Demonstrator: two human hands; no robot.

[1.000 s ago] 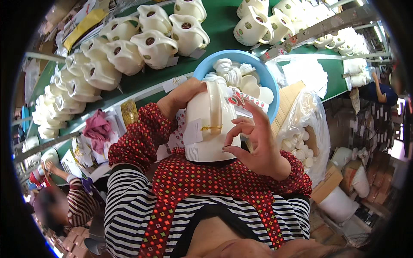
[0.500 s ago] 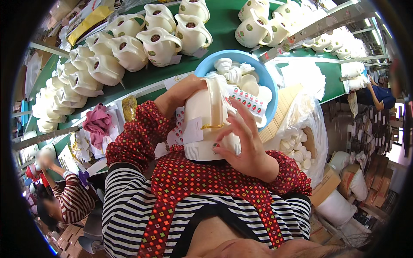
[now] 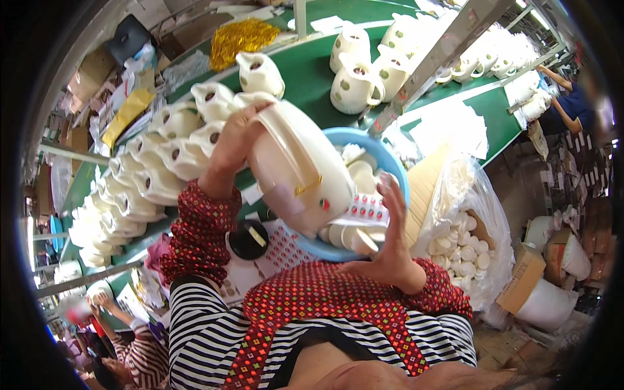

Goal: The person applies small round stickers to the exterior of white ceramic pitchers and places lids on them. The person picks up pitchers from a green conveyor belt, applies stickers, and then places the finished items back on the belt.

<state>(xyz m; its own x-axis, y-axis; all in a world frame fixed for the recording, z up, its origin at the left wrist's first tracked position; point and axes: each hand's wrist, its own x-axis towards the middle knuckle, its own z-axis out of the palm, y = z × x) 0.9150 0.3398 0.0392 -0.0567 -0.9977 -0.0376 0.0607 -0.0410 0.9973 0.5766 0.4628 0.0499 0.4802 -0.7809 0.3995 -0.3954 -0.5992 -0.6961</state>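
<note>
A cream pitcher [image 3: 292, 153] is tilted in the air in front of me, slightly blurred by motion. My left hand [image 3: 231, 146] grips it near its upper end. A gold tie [image 3: 307, 187] with a pale tag hangs at its handle, and a small red and green sticker [image 3: 324, 204] shows on its body. My right hand [image 3: 394, 250] is open beside the pitcher, fingers apart and nothing in them. Behind it lies a sheet of stickers [image 3: 367, 209] on the blue basin [image 3: 402, 153], which holds white lids [image 3: 361, 174]. Another sticker sheet [image 3: 296, 250] lies below the pitcher.
Several cream pitchers [image 3: 179, 159] stand on the green table [image 3: 302, 84], with more [image 3: 354, 84] beyond a metal post. A black disc [image 3: 248, 239] lies near my left sleeve. At right, a clear bag [image 3: 458, 253] holds white lids. Co-workers sit at lower left and far right.
My left hand has lifted and tilted the pitcher toward the upper left. My right hand has drawn away from its side, and its pinched fingers have spread. The view has shifted, uncovering the black disc.
</note>
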